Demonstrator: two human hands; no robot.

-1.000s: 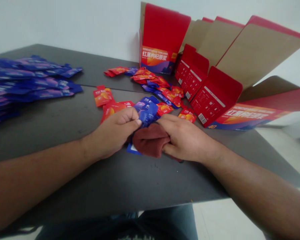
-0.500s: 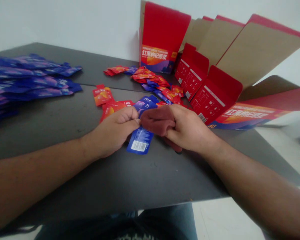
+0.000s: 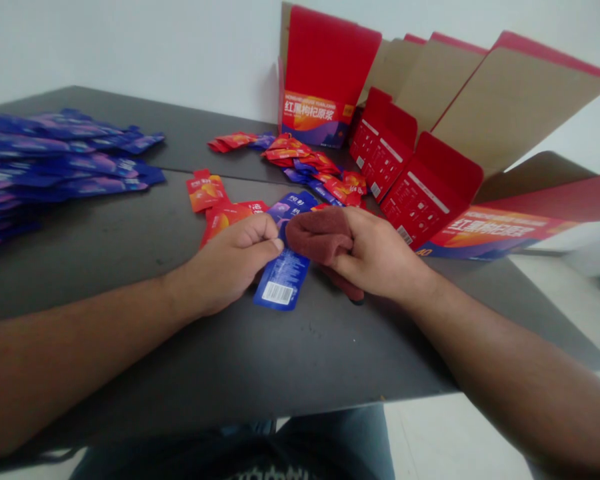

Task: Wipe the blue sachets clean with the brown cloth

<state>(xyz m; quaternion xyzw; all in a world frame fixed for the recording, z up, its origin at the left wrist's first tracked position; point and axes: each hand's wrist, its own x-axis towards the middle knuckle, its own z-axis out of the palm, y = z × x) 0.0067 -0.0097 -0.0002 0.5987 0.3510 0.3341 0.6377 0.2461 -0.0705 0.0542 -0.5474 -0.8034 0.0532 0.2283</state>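
My left hand [image 3: 237, 257] is closed, with thumb and finger pinching the left edge of a blue sachet [image 3: 285, 267]. The sachet's barcode end points toward me. In my right hand [image 3: 380, 253] is a folded brown cloth [image 3: 320, 237], held just over the sachet's right side and covering part of it. Whether the cloth presses on the sachet I cannot tell. Red-orange sachets [image 3: 225, 215] lie just beyond my left hand. Another blue sachet [image 3: 300, 202] shows partly behind the cloth; it may be the upper end of the held one.
A large pile of blue sachets [image 3: 65, 157] sits at the left of the dark table [image 3: 280, 360]. Mixed red and blue sachets [image 3: 320, 170] lie at the back. An upright red box [image 3: 325, 73] and open cartons [image 3: 430, 187] stand at the back right.
The brown cloth in my right hand has shifted slightly right, leaving a little more of the blue sachet showing beside my left thumb. My left hand keeps its pinch.
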